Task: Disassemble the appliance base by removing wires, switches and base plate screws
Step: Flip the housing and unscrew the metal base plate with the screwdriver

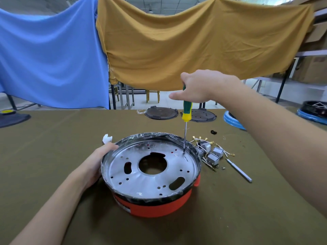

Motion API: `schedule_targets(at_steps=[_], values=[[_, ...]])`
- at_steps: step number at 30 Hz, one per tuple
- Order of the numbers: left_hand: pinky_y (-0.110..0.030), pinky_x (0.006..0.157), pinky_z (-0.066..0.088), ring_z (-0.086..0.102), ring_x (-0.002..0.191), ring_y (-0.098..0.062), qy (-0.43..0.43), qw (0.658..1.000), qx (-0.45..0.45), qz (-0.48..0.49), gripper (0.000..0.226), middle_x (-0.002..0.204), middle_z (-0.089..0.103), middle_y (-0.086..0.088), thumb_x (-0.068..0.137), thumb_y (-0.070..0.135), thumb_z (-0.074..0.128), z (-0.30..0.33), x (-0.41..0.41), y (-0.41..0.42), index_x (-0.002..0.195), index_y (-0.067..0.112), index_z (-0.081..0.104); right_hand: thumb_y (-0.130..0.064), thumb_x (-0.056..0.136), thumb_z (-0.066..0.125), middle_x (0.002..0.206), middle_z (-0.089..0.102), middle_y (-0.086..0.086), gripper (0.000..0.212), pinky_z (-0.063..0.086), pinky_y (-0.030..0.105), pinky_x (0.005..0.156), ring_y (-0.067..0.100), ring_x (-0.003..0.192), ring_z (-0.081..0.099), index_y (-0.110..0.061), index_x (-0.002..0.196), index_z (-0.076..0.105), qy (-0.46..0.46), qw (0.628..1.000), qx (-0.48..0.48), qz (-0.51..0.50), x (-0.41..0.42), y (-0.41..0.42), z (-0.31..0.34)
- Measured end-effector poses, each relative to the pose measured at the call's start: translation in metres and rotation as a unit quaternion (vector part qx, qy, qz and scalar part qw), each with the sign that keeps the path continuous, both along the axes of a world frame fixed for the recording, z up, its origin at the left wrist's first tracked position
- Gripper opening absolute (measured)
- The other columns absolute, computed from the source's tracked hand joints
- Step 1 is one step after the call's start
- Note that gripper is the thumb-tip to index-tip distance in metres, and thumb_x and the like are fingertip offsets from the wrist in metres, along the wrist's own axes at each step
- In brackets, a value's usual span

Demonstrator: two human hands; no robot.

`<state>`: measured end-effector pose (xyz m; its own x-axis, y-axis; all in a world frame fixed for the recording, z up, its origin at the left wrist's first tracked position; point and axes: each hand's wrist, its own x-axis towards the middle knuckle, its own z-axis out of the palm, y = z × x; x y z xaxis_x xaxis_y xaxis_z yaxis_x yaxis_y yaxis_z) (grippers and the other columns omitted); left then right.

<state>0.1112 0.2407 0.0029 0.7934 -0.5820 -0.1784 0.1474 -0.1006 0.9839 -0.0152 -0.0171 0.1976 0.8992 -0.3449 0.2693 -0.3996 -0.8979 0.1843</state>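
Right hand (198, 89) grasps screwdriver (186, 110), shaft near vertical, tip apparently seated on a screw at base plate (141, 175) far-right rim. Left hand (96, 163) grips appliance base (159, 207) mid-surface.

The right hand (196, 87) hides the screwdriver (186, 110) top; the blue-rimmed pot (313, 111) is cut off at right.

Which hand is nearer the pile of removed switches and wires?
Right, probably. The right hand grips the screwdriver high above the base, up and left of the switches and wires. The left hand holds the base's far-side rim, across the base from them.
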Motion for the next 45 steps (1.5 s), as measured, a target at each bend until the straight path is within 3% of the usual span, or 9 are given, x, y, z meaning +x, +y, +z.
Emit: schedule_targets(at_steps=[4,10,13,22,27,32,35,40,45], values=[[-0.041,0.076,0.048,0.065,0.078,-0.031,0.0,1.0,0.001,-0.001,0.036,0.092,0.068,-0.018,0.069,0.043,0.066,0.0,0.0,0.0,0.088,0.015,0.073,-0.053,0.102,0.039,0.073,0.045,0.003,0.041,0.024,0.03,0.05,0.02,0.061,0.041,-0.014,0.097,0.051,-0.036,0.994,-0.1,-0.002,0.004,0.0,-0.006],[-0.04,0.075,0.05,0.067,0.076,-0.03,-0.002,1.0,0.003,-0.005,0.033,0.09,0.07,-0.017,0.068,0.044,0.066,0.002,-0.001,0.0,0.084,0.017,0.076,-0.019,0.092,0.056,0.082,0.053,-0.001,0.003,0.04,0.029,0.06,0.017,0.069,0.046,-0.021,0.094,0.056,-0.017,0.938,0.296,0.182,-0.008,-0.016,0.002],[-0.04,0.075,0.049,0.066,0.076,-0.029,0.002,1.0,0.001,-0.006,0.037,0.089,0.069,-0.017,0.063,0.046,0.069,0.003,-0.003,0.0,0.084,0.016,0.075,-0.003,0.084,0.054,0.078,0.053,-0.006,0.02,0.046,0.027,0.066,0.009,0.07,0.052,-0.02,0.088,0.063,-0.045,0.902,0.379,0.205,-0.009,-0.016,-0.002],[-0.036,0.068,0.053,0.067,0.075,-0.029,0.001,1.0,-0.007,-0.001,0.028,0.089,0.068,-0.017,0.075,0.042,0.064,0.004,-0.006,0.002,0.083,0.017,0.075,-0.044,0.093,0.061,0.074,0.05,0.005,0.044,0.04,0.037,0.058,0.026,0.064,0.046,-0.01,0.108,0.038,-0.23,0.947,0.179,0.136,0.004,-0.016,-0.041],[-0.036,0.068,0.052,0.066,0.073,-0.029,-0.002,1.0,-0.006,0.003,0.028,0.088,0.067,-0.017,0.087,0.038,0.058,0.005,-0.007,0.0,0.081,0.016,0.074,-0.028,0.09,0.068,0.101,0.037,0.002,0.023,0.051,0.033,0.074,0.02,0.075,0.05,-0.016,0.102,0.053,-0.391,0.861,0.275,0.172,0.009,-0.02,-0.064],[-0.037,0.067,0.052,0.063,0.077,-0.03,0.008,0.998,-0.015,0.058,0.031,0.097,0.064,-0.019,0.095,0.029,0.054,0.005,-0.007,-0.007,0.11,0.004,0.062,-0.031,0.091,0.071,0.101,0.043,-0.005,0.035,0.046,0.017,0.078,0.008,0.083,0.053,-0.031,0.12,0.053,-0.461,0.789,0.354,0.198,0.007,-0.018,-0.08],[-0.037,0.066,0.05,0.061,0.078,-0.029,0.007,0.997,-0.01,0.071,0.026,0.095,0.064,-0.016,0.097,0.026,0.052,0.006,-0.008,-0.009,0.107,0.003,0.06,-0.027,0.092,0.068,0.103,0.053,0.006,0.034,0.053,0.037,0.081,0.022,0.09,0.059,-0.029,0.119,0.047,-0.454,0.767,0.405,0.203,0.008,-0.018,-0.08],[-0.036,0.065,0.052,0.064,0.075,-0.027,0.006,0.996,-0.006,0.085,0.023,0.089,0.067,-0.014,0.094,0.028,0.057,0.005,-0.002,-0.007,0.1,0.007,0.064,-0.011,0.091,0.058,0.093,0.061,0.006,0.019,0.052,0.047,0.082,0.019,0.083,0.057,-0.02,0.107,0.059,-0.379,0.796,0.43,0.196,0.009,-0.015,-0.059],[-0.034,0.067,0.054,0.067,0.071,-0.027,0.019,1.0,0.0,0.01,0.028,0.083,0.069,-0.013,0.057,0.041,0.075,0.004,0.004,-0.001,0.073,0.018,0.073,-0.029,0.091,0.058,0.076,0.055,0.0,0.014,0.039,0.028,0.059,0.011,0.063,0.047,-0.018,0.092,0.067,-0.337,0.862,0.336,0.175,0.009,-0.017,-0.046]])
